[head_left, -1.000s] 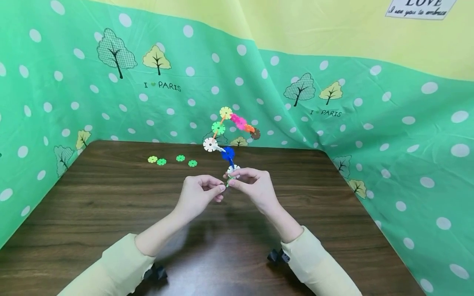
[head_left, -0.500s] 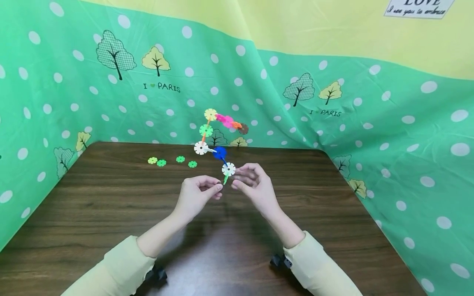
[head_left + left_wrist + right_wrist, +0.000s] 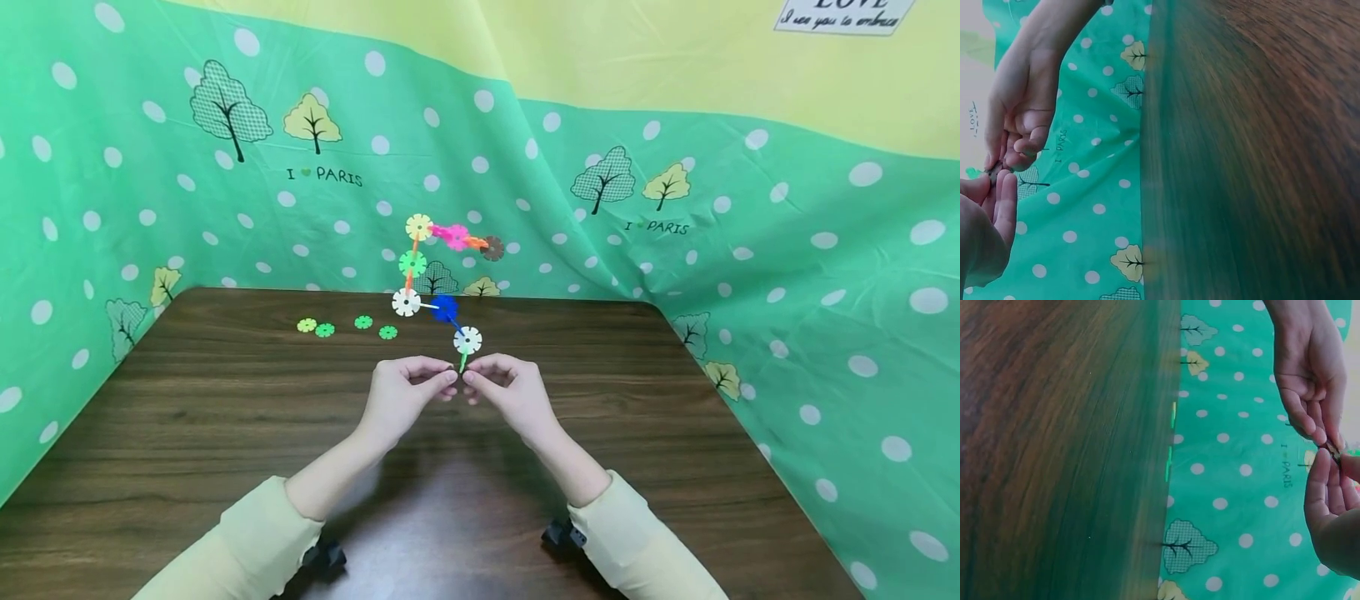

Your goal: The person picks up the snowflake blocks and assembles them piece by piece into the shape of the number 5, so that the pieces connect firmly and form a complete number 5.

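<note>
A chain of interlocking plastic snowflake discs stands upright above the table, with a yellow disc (image 3: 419, 227), a green disc (image 3: 412, 264), a blue disc (image 3: 444, 308) and white ones. At its lower end, a green disc (image 3: 463, 362) seen edge-on meets a small dark brown disc (image 3: 996, 170). My left hand (image 3: 405, 396) pinches that brown disc between thumb and fingertips. From the other side, my right hand (image 3: 517, 396) pinches it too. The fingertips mostly cover the brown disc, as the right wrist view also shows.
Several loose green and yellow discs (image 3: 325, 330) lie on the far left part of the wooden table (image 3: 225, 417). A polka-dot green and yellow cloth (image 3: 480, 200) hangs behind and beside the table.
My right hand let go near the lower white disc, drew back right, then came in to pinch the brown disc. The chain's top swung left. My left hand kept its hold.
</note>
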A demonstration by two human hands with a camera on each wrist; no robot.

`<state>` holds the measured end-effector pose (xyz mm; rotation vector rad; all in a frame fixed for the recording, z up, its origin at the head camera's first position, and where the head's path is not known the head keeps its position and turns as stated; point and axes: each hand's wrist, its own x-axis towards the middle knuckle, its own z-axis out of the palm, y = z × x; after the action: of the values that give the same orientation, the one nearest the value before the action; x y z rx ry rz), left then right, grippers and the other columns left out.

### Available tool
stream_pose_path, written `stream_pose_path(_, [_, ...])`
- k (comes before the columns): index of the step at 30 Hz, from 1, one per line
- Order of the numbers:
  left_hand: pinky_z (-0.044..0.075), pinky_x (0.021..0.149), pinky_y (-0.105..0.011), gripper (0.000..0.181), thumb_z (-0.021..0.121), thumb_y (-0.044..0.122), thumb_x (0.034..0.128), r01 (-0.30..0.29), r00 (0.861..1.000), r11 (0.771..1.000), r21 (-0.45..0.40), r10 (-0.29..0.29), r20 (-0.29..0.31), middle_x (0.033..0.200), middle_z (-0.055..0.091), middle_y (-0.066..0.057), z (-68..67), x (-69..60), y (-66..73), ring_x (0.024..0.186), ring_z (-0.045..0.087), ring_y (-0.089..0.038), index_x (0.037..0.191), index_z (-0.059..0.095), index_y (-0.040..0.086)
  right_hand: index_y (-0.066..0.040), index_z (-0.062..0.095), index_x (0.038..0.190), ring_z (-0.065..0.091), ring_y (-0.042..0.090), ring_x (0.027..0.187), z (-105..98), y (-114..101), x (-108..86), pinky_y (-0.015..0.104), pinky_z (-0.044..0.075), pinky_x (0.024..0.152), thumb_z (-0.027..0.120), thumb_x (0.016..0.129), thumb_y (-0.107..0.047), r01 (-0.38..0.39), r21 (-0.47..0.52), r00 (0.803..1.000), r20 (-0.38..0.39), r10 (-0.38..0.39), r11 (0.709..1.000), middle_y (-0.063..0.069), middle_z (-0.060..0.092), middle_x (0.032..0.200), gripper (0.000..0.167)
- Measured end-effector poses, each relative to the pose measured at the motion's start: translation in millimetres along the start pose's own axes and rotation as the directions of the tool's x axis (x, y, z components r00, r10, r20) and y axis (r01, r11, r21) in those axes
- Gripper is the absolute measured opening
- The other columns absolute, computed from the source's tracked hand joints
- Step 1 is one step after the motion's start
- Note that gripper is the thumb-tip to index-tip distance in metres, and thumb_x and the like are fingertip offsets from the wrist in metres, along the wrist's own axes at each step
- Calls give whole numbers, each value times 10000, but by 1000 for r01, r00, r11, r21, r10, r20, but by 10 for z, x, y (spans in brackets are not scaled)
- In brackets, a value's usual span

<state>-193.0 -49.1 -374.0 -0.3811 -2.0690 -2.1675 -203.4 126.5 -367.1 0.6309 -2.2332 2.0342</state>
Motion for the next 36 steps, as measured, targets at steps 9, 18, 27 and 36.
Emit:
stream_pose_path(9, [567,660,-323,166,755,191,810,-10,998,952,306,-7,56,850,735,-55,-276,62,-20,702,683,-203,949,747,100,128,644,938,655,133,605,-90,52,-32,347,581,632,679,848,-14,-144,-8,990,8,144,990,190,677,774,172])
stream_pose_path(18, [525,660,-263,200,755,202,810,-78,997,795,602,59,51,898,728,-20,-902,407,-208,756,652,-138,984,720,110,157,603,985,658,133,618,-213,163,-40,319,579,659,629,867,30,-320,45,947,33,319,946,64,679,744,175])
stream_pose_path(27, [460,925,-469,347,729,170,834,-66,993,730,680,-20,118,1094,684,-123,-1345,752,-580,1087,599,-293,1145,650,37,174,571,1016,675,166,664,-247,234,-53,310,579,679,596,884,44,-384,78,922,88,377,920,121,691,790,186])
stream_pose_path(36, [431,942,-515,341,694,157,866,-43,992,670,741,-57,110,1161,647,-175,-1787,875,-721,1149,538,-355,1171,632,16,165,564,1068,695,209,697,-249,282,-57,369,575,725,622,868,51,-415,94,908,106,406,905,134,702,830,239])
